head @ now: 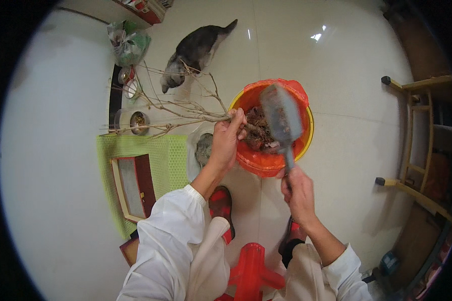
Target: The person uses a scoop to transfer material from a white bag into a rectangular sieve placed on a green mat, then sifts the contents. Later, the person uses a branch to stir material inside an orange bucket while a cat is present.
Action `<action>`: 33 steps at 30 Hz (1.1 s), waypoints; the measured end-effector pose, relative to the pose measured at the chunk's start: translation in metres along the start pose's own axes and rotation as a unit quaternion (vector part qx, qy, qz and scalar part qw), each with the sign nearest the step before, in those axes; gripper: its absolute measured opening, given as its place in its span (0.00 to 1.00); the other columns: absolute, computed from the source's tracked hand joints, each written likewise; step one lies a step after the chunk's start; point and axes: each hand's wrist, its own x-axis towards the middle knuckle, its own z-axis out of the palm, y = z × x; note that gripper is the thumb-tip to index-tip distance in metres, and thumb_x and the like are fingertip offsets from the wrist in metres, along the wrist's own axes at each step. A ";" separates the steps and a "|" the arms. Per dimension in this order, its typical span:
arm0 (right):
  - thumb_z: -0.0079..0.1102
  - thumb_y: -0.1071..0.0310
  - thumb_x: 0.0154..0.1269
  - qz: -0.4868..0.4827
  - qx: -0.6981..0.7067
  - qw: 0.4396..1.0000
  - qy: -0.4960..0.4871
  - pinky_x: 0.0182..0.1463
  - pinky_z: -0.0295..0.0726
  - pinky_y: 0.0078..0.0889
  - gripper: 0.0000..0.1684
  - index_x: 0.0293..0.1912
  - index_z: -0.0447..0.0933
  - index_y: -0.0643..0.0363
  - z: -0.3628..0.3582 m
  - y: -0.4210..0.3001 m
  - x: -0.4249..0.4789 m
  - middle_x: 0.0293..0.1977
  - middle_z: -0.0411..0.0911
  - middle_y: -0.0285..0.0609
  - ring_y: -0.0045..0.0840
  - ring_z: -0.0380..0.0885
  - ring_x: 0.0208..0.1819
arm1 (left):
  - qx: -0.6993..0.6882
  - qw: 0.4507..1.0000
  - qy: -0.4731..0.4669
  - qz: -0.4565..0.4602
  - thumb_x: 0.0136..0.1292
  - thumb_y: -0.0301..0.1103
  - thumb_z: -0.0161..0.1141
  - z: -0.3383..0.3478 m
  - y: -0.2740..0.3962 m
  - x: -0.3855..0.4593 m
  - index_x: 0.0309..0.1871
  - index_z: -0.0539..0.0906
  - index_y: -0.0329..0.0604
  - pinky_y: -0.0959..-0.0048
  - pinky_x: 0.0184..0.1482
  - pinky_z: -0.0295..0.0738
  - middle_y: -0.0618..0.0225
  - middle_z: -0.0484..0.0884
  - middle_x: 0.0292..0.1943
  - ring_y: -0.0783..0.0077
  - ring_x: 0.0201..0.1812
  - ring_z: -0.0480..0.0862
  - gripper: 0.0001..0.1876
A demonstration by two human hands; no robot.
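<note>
My left hand (229, 137) is closed around the base of a bare, branching plant stem (184, 113). Its thin twigs spread to the left, and its root end (254, 131) is over the orange-red bucket (256, 167). My right hand (297, 188) grips the handle of a grey, broad-bladed tool (282, 113), which looks like a hand shovel and is blurred. The blade is over the bucket and hides part of its inside. Dark, reddish-brown debris (258, 118) lies in the bucket, which has a yellow rim and a red liner.
A grey-and-white cat (197, 49) stands beyond the twigs. Near the wall are food bowls (139, 123) and a plastic bag (130, 43). A tub of grey material (190, 165) sits beside a green mat (177, 161). A red stool (250, 263) is between my legs; a wooden ladder-like frame (408, 131) stands right.
</note>
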 end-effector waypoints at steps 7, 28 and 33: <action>0.39 0.49 0.81 0.092 0.033 0.994 -0.044 0.26 0.62 0.22 0.26 0.39 0.74 0.61 0.010 0.029 0.000 0.19 0.62 0.29 0.14 0.61 0.22 | 0.017 1.000 -0.015 -0.005 0.75 0.40 0.58 0.015 0.001 -0.002 0.36 0.75 0.51 0.83 0.31 0.60 0.79 0.74 0.33 0.88 0.31 0.68 0.10; 0.36 0.46 0.81 0.085 0.049 0.995 -0.024 0.20 0.61 0.20 0.29 0.33 0.72 0.59 0.011 0.036 -0.001 0.17 0.64 0.29 0.12 0.60 0.17 | 0.031 0.997 -0.068 0.017 0.76 0.35 0.55 0.008 -0.006 -0.006 0.35 0.73 0.48 0.84 0.33 0.61 0.79 0.72 0.31 0.86 0.30 0.66 0.10; 0.36 0.46 0.81 0.036 0.081 0.992 0.087 0.18 0.58 0.17 0.28 0.36 0.72 0.59 -0.008 0.013 -0.007 0.17 0.62 0.28 0.10 0.57 0.16 | 0.075 0.994 -0.063 0.047 0.74 0.33 0.57 0.007 0.000 -0.010 0.41 0.72 0.46 0.83 0.34 0.63 0.79 0.71 0.31 0.86 0.31 0.67 0.06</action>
